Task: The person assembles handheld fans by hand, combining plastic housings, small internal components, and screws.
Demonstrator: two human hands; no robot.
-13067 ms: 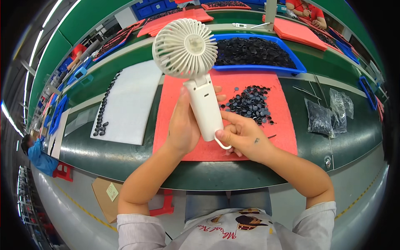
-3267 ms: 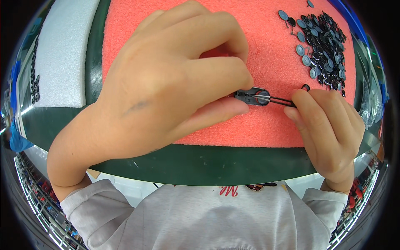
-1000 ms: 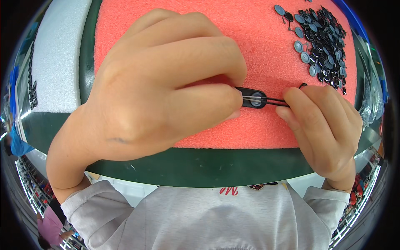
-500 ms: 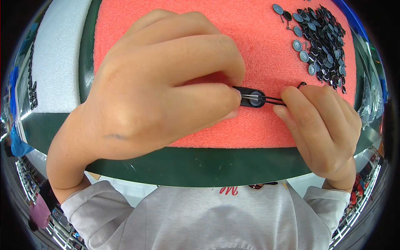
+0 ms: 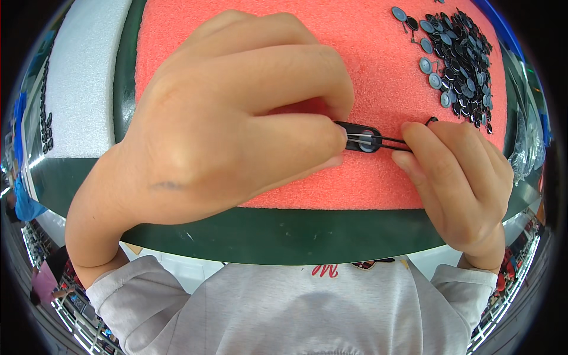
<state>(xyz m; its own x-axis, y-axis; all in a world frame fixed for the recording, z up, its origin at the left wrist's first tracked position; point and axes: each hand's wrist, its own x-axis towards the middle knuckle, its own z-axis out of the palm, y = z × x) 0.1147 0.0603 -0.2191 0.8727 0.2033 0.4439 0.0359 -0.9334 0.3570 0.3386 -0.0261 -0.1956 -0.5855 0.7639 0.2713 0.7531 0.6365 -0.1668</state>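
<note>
My left hand (image 5: 236, 124) is closed, its thumb and forefinger pinching one end of a small black oblong part (image 5: 358, 128). Within that part's free end sits a small grey round disc (image 5: 367, 142). In my right hand (image 5: 458, 171) is a pair of dark tweezers (image 5: 395, 144), gripped between thumb and fingers. Their slim, shiny tips lie across the disc and reach toward my left fingertips. Whether the tips pinch the disc or only touch it I cannot tell. The left end of the black part is hidden by my fingers.
Beneath my hands is a coral-red foam mat (image 5: 384, 71) on a dark green table (image 5: 284, 236). A heap of black and grey round discs with short tails (image 5: 464, 65) covers its far right. White foam (image 5: 83, 83) at left carries small black parts (image 5: 47, 133). Clear plastic bags (image 5: 525, 148) lie right.
My left hand and the black part have shifted slightly to the right. The tweezers stay across the disc, and my right hand has hardly moved.
</note>
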